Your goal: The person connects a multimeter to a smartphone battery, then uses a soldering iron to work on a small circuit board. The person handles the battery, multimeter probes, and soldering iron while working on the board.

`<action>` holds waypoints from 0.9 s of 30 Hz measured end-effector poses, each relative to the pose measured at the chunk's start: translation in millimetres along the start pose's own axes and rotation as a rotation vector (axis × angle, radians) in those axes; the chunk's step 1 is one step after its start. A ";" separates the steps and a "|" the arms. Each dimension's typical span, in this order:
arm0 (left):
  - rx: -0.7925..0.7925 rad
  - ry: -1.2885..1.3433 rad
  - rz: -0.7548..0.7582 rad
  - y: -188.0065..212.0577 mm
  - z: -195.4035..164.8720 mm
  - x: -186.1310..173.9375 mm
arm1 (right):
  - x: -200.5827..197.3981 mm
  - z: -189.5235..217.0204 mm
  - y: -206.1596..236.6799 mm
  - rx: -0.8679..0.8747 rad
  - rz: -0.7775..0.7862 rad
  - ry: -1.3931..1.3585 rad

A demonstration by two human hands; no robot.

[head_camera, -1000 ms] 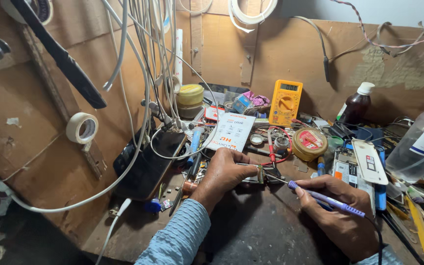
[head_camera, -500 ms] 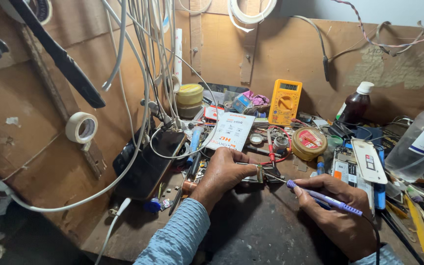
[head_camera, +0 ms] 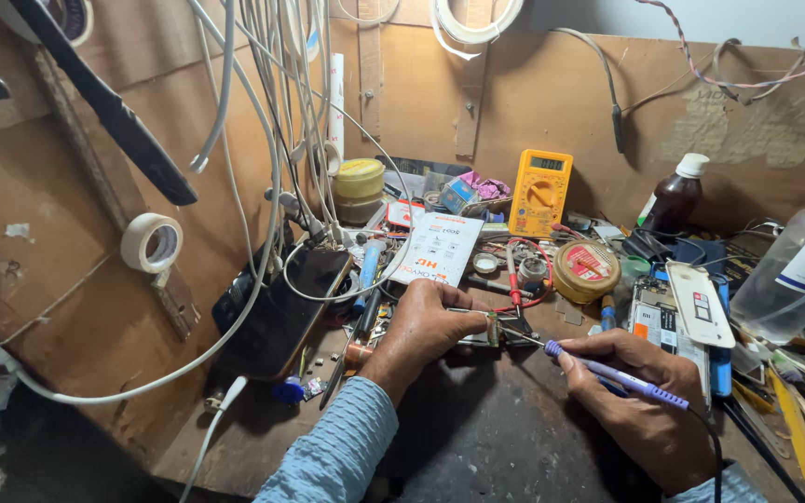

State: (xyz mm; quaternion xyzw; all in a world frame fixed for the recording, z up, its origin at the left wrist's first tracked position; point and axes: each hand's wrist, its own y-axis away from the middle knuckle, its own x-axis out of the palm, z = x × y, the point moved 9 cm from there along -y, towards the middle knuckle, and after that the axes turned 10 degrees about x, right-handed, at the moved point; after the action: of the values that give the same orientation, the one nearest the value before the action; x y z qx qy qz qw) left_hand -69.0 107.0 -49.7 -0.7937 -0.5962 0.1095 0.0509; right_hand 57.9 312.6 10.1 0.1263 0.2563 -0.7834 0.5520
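Observation:
My left hand [head_camera: 421, 331] rests on the dark bench and pinches a small metal part [head_camera: 494, 328] between thumb and fingers. My right hand [head_camera: 645, 401] grips a purple-handled soldering iron [head_camera: 607, 374], with its thin tip pointing left and touching that small part. The iron's dark cord runs back past my right wrist. What lies under the left palm is hidden.
A yellow multimeter [head_camera: 539, 192] leans at the back, near a round solder tin [head_camera: 586, 270] and a white card [head_camera: 438, 248]. A dark phone [head_camera: 281, 307] lies left under hanging white cables [head_camera: 272, 140]. Phone parts [head_camera: 673, 312], bottles [head_camera: 794, 270] and tools crowd the right.
The soldering iron's tip has edged slightly left toward the part in my left hand. Both hands otherwise stay put.

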 end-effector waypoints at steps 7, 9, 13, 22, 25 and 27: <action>0.017 0.032 0.002 -0.2 0.2 0.7 | 0.9 1.7 -0.3 0.007 0.026 -0.011; 0.013 0.050 0.005 -0.5 1.4 2.2 | -0.4 1.1 -0.2 0.007 0.018 -0.010; 0.026 -0.006 -0.010 -1.7 1.3 -0.8 | -0.8 0.7 -0.5 -0.013 0.026 -0.044; 0.030 -0.039 0.017 0.2 2.6 -0.1 | -8.7 -10.5 -2.1 0.093 -0.035 -0.174; 0.024 -0.087 -0.007 -0.3 -2.4 -1.8 | -10.9 1.1 -1.9 0.002 -0.025 -0.224; 0.084 -0.068 0.003 8.3 -9.5 -1.3 | -10.6 -9.6 -2.4 0.164 -0.035 -0.262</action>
State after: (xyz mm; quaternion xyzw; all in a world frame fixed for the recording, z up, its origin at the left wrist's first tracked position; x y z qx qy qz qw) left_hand -59.4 103.9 -42.1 -0.7876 -0.5913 0.1615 0.0638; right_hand 58.6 326.9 7.8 0.0633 0.1194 -0.8210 0.5547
